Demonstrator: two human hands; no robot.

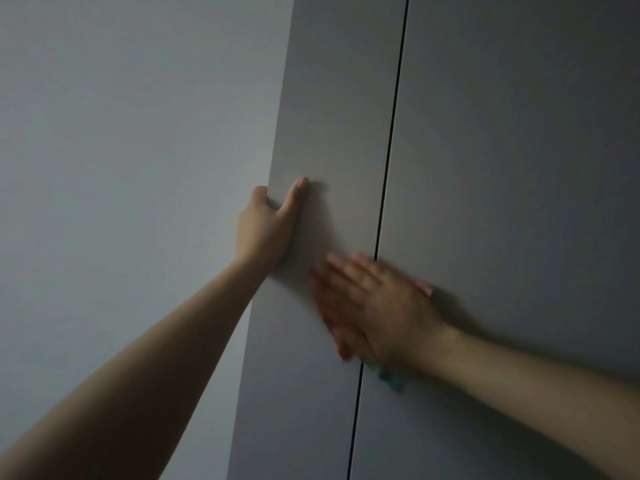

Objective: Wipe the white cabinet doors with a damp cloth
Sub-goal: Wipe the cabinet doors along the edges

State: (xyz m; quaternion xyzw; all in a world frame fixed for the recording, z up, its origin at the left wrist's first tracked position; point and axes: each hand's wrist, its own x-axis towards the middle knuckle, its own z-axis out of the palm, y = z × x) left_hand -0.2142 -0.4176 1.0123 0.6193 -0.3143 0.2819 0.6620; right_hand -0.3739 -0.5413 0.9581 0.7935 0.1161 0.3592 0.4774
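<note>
Left hand (266, 226) grips door edge (277, 161); right hand (374, 310) (blurred) presses cloth (391, 379).

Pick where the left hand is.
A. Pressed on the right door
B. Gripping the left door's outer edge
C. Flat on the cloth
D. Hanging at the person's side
B: the left hand wraps the left door's edge, thumb on its front, fingers behind.

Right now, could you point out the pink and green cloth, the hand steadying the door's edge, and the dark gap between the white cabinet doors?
Pink and green cloth (426, 288): head view, pink corner.
Left hand (265, 226): head view, back of hand.
Dark gap (393, 133): head view, upper stretch.
</note>
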